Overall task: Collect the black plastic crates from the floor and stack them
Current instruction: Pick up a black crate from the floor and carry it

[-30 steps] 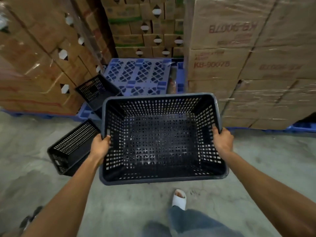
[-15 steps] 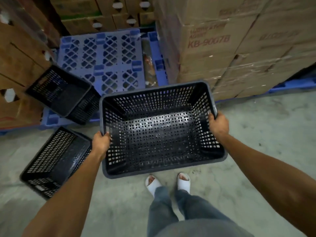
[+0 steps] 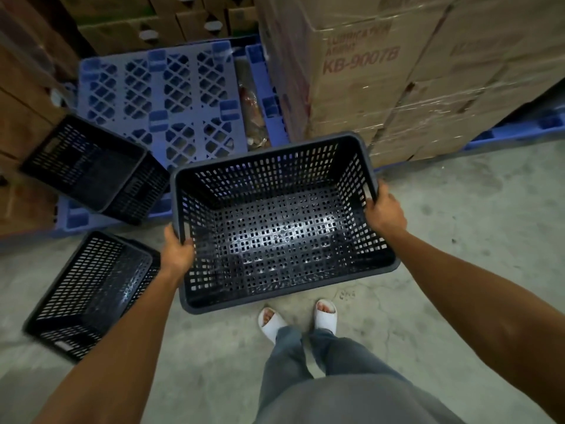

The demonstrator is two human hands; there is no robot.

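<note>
Grey jeans [image 3: 321, 377], white open-toed slides [image 3: 326, 315]

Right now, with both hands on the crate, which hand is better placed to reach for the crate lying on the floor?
Left. The left hand grips the held crate right beside the floor crate; the right hand is on the far side.

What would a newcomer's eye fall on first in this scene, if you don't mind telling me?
First, the empty black crate held in the centre, the left hand and right hand gripping its opposite rims. Next, two more black crates at the left: a tipped crate on the concrete floor and a tilted crate on the blue pallet. Wrapped cardboard boxes tower at the upper right.
</note>
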